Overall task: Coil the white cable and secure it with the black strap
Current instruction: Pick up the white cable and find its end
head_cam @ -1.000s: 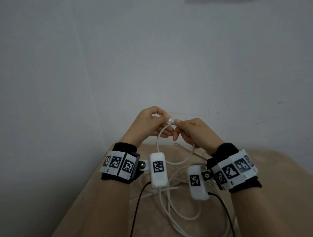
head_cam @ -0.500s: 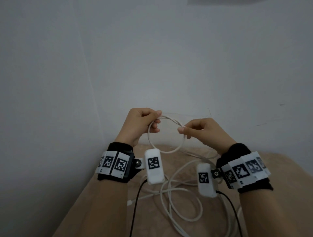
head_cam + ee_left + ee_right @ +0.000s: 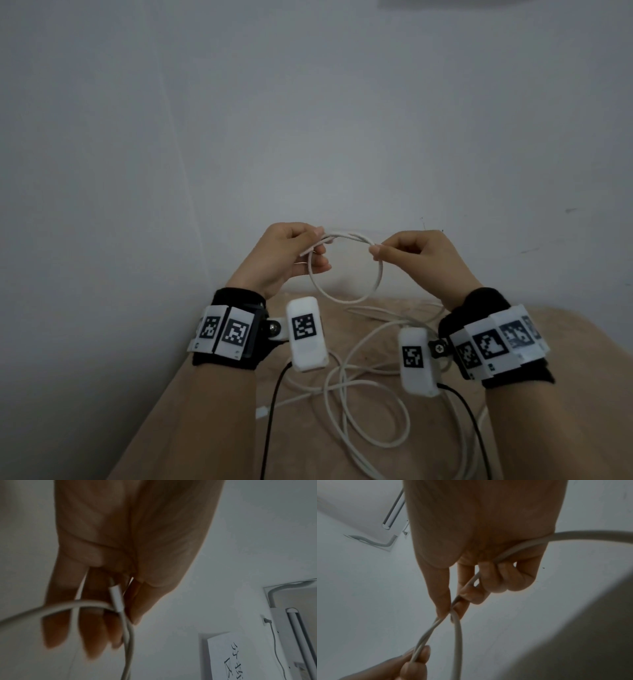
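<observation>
Both hands hold a small loop of the white cable (image 3: 346,298) up in front of the wall. My left hand (image 3: 291,255) pinches the loop's top left, where the white plug end (image 3: 116,599) lies against its fingers. My right hand (image 3: 414,253) pinches the loop's top right between thumb and forefinger, and the cable (image 3: 458,635) runs on through its curled fingers. The rest of the cable (image 3: 370,404) lies in loose tangled loops on the beige surface (image 3: 212,411) below the wrists. Its other plug end (image 3: 262,412) rests near the left forearm. No black strap is visible.
A plain white wall (image 3: 308,120) rises right behind the hands. Thin black wires (image 3: 270,411) hang from the wrist cameras across the beige surface. The wrist views show a paper sign with writing (image 3: 231,660) and white fittings (image 3: 392,515) overhead.
The hands have drawn apart and risen slightly. The single pinch point has opened into a round cable loop with two strands across its top.
</observation>
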`<state>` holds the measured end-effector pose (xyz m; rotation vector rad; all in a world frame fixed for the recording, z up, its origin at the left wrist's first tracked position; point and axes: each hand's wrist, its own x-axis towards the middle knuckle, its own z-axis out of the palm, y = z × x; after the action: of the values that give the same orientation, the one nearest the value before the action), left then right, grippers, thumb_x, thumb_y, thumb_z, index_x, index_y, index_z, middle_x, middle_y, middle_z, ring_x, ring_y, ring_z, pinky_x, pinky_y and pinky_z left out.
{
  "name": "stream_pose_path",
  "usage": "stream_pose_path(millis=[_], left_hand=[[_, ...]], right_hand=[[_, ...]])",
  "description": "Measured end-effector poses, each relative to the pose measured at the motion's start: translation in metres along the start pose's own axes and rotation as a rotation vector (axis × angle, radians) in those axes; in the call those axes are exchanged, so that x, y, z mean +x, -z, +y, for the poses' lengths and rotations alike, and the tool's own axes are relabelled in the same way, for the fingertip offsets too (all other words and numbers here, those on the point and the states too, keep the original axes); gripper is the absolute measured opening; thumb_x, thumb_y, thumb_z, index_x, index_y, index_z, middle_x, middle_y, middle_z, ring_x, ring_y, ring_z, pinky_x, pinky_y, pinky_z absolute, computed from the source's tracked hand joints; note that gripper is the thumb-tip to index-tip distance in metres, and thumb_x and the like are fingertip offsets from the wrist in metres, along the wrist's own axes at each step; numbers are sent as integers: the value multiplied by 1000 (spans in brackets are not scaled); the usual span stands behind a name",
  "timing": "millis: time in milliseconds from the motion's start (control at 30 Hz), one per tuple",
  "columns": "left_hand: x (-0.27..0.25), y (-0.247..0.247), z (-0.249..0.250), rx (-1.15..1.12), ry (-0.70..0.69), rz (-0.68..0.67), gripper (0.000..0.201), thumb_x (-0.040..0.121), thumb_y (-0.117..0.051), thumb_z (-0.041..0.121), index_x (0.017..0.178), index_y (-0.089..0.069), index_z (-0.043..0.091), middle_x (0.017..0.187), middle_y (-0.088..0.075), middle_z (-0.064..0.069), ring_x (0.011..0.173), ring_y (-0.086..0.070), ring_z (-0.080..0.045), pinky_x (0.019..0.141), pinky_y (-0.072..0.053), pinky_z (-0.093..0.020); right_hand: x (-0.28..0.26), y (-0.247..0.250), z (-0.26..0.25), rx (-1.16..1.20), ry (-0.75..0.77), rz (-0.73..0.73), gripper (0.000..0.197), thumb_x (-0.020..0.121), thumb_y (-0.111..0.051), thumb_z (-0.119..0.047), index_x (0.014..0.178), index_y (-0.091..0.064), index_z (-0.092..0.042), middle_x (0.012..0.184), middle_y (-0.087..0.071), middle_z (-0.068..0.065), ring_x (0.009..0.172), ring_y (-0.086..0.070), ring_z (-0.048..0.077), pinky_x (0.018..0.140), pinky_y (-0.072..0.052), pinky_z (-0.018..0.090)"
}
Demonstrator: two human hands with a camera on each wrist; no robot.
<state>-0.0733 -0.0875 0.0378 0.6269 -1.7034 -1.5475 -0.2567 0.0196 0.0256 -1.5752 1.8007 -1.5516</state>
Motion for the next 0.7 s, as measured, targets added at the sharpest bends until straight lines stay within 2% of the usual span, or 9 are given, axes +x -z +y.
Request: stream_pose_path(millis=[67,167,267,333,400,500,633,700], left_hand=[[-2,1,1,119,17,-64,29,100,-47,18,89,-70,4,70,-64,-3,60,-63,-13,78,-57,-34],[-4,-4,3,269,26,-128,33,99,-48,28,90,-73,8,69,-66,0,61,-63,-14,72,-55,-29],[-4,-13,3,441,34,-228,38,97,-51,36,94,-74,5,64,-57,3,57,-56,-12,67,-52,-25],[-4,-17,2,479,49,-272,38,97,-51,36,83,-72,7,53,-44,8,49,-45,-10,59,-48,-24],[-3,-20,1,466,53,-275,39,99,-48,34,71,-62,11,48,-32,10,43,-31,-8,49,-38,-21],[-2,-22,0,410,23,-212,40,101,-44,35,66,-49,15,47,-28,12,40,-20,-4,39,-21,-16],[1,-18,-1,229,-27,-107,39,101,-43,36,66,-45,17,49,-25,10,38,-17,-4,36,-14,-15],[2,-16,-1,126,-24,-72,38,101,-43,36,68,-44,17,50,-24,9,37,-17,-3,35,-14,-14]], right_hand=[[-1,1,-2,8,8,-45,20,80,-73,-33,67,-74,-17,69,-64,16,66,-50,23,69,-42,31],[-2,0,-4,-39,-3,-132,22,80,-73,-35,66,-73,-18,71,-62,21,67,-48,18,68,-39,29],[-2,-3,-4,-87,-14,-192,20,80,-72,-34,69,-74,-17,82,-67,24,71,-54,19,72,-42,29],[-2,-6,-4,-94,-11,-211,20,81,-72,-34,70,-74,-17,82,-68,23,70,-55,19,71,-43,29],[-2,-8,-5,-101,-2,-198,20,82,-71,-35,71,-73,-18,70,-65,17,64,-51,14,65,-41,24],[-1,-8,-6,-81,26,-144,19,82,-72,-33,77,-73,-14,60,-54,0,54,-43,6,53,-34,13],[2,-4,-2,-77,6,-105,17,81,-74,-28,76,-69,-13,44,-42,-13,42,-35,2,45,-29,10],[2,-4,-1,-75,-9,-86,16,81,-73,-24,72,-66,-13,45,-43,-13,42,-36,2,45,-31,11]])
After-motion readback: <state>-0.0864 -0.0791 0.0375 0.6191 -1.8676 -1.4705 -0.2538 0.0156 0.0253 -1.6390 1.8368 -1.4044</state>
